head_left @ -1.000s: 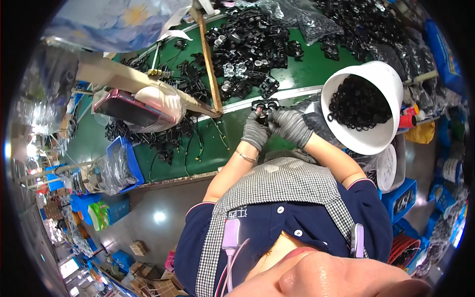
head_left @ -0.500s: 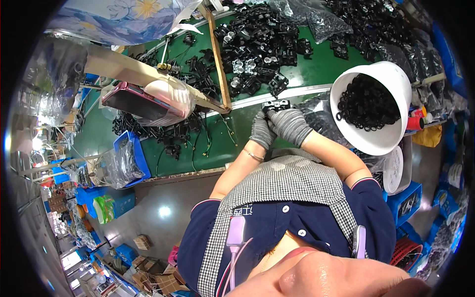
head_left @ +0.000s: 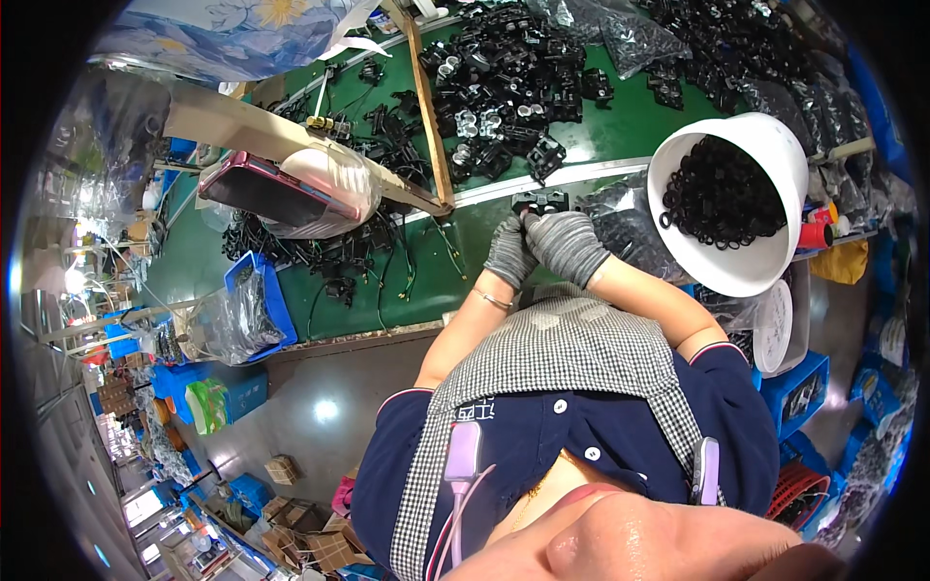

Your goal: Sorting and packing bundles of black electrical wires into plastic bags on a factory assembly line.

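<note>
My left hand [head_left: 511, 252] and my right hand [head_left: 568, 248], both in grey striped knit gloves, meet above the near side of the green bench. Their closed fingers come together at the near edge of a small black plastic part [head_left: 541, 201] with a few pale spots on it. The fingertips hide the part's near side, so each finger's exact hold does not show. Just beyond lies a similar black part [head_left: 545, 158], at the edge of a large heap of black parts [head_left: 504, 82], some with clear round pieces.
A tilted white bucket [head_left: 722, 276] of small black rings stands right of my hands, beside clear plastic bags [head_left: 630, 228]. Leftward, a wrapped phone [head_left: 276, 194] hangs from a beam over black wired parts [head_left: 291, 247]. A wooden strip [head_left: 429, 107] divides the green bench [head_left: 455, 290].
The black part between my hands has tipped, showing a darker face where a paler one showed before. Both hands have shifted only slightly.
</note>
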Demonstrator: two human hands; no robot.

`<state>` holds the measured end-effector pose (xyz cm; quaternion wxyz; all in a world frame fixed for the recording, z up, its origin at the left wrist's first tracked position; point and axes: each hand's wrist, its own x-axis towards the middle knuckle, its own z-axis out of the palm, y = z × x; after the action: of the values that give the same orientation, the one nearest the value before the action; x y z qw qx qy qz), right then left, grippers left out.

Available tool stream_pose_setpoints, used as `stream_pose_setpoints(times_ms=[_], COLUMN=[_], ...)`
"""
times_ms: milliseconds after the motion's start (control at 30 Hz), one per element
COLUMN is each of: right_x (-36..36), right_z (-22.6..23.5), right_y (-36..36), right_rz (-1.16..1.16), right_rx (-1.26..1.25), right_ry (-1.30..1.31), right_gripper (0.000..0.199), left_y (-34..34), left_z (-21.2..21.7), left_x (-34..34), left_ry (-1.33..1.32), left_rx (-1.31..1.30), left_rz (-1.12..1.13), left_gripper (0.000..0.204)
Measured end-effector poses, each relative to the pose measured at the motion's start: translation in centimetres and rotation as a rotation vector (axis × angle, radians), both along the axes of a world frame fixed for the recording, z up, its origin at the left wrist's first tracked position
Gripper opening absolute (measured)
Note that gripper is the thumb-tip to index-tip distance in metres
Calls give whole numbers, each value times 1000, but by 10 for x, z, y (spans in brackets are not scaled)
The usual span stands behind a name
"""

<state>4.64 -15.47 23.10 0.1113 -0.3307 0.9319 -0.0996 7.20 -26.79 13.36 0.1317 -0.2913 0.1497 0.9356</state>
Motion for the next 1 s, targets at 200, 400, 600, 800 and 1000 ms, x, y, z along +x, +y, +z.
stream_pose_setpoints(times_ms=[200,400,600,800,1000], right_x=[9,16,15,16,13], right_z=[-6,-19,-24,-17,-18], right_y=[18,30,33,32,35], right_rz=[12,-111,-143,-111,-137], right_rx=[-246,-446,-301,-211,-219], right_ry=[61,217,152,70,27], right_gripper=[31,29,16,22,21], left_y=[1,3,6,4,8], left_z=[28,21,15,13,38], left_x=[-5,-8,-6,-3,2], left_ry=[187,242,259,213,257], left_rx=[-319,-291,-445,-564,-514], left_rz=[13,43,30,-15,-41], left_gripper=[22,20,17,20,12])
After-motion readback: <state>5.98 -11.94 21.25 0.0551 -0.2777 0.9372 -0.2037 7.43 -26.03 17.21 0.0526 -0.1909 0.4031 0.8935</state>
